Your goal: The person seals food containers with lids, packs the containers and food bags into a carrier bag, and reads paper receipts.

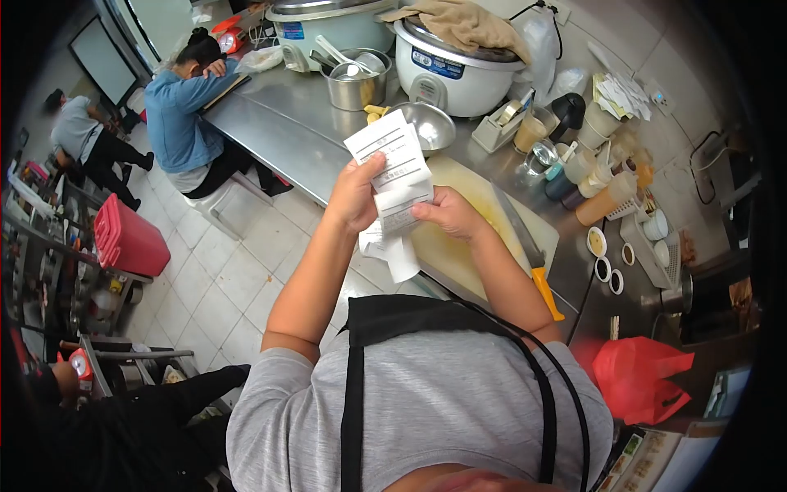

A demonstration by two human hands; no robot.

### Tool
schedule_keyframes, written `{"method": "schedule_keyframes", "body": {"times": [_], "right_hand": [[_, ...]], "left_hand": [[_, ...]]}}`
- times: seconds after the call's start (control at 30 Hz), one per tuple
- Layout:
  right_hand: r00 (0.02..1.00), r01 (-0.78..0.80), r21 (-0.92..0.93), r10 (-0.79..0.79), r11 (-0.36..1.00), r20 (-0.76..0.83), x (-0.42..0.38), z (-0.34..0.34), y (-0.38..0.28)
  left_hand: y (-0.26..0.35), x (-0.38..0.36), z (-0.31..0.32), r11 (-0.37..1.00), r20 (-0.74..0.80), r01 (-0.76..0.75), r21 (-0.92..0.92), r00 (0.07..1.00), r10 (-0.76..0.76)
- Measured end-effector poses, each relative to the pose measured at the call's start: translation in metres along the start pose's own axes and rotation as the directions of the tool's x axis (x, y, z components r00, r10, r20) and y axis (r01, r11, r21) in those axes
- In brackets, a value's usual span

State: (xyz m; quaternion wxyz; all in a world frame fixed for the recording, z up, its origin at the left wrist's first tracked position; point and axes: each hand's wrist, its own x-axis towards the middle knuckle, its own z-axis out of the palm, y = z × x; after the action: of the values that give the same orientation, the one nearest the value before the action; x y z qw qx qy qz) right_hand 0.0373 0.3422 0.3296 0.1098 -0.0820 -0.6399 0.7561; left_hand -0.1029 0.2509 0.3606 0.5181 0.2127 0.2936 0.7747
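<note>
A long strip of printed white receipts (393,160) hangs between my hands, its lower end curling down past the counter's edge. My left hand (355,193) pinches the strip along its left side, thumb on top. From the right, my right hand (451,213) grips it lower down, thumb across the paper. Just beyond and under my right hand lies a pale cutting board (459,180) with yellow stains. A knife (529,246) with an orange handle rests along the board's right side.
Behind the board stand a metal bowl (428,127), a steel pot (357,82) with utensils and a large rice cooker (459,70). Sauce bottles (602,193) crowd the right. A red plastic bag (639,377) sits near my right side. One person (184,115) sits at the counter, head down.
</note>
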Motion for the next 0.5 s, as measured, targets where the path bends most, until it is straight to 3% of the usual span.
{"method": "schedule_keyframes", "body": {"times": [0.1,0.13,0.23,0.37,0.4,0.5], "right_hand": [[0.988,0.093,-0.013,-0.094,0.996,-0.126,0.008,0.006,-0.002],[0.977,0.086,-0.04,-0.092,0.996,-0.195,0.007,0.013,-0.015],[0.929,0.234,-0.152,-0.267,0.96,-0.256,0.019,0.016,-0.023],[0.775,0.395,-0.311,-0.495,0.864,-0.393,0.044,0.022,-0.025],[0.71,0.406,-0.402,-0.56,0.821,-0.426,0.049,0.025,-0.026],[0.617,0.249,-0.64,-0.629,0.727,-0.473,0.058,0.03,-0.028]], "left_hand": [[0.011,0.007,-0.017,0.996,-0.125,-0.081,0.034,0.988,0.085],[0.014,0.007,-0.017,0.988,-0.263,-0.12,0.101,0.954,0.143],[0.012,0.004,-0.03,0.972,-0.186,-0.072,0.224,0.976,0.115],[0.002,-0.017,-0.022,0.968,-0.173,0.027,0.248,0.985,0.016],[-0.003,-0.018,-0.025,0.979,-0.142,0.004,0.206,0.989,0.026],[-0.006,-0.025,-0.025,0.985,-0.08,-0.049,0.167,0.995,0.063]]}}
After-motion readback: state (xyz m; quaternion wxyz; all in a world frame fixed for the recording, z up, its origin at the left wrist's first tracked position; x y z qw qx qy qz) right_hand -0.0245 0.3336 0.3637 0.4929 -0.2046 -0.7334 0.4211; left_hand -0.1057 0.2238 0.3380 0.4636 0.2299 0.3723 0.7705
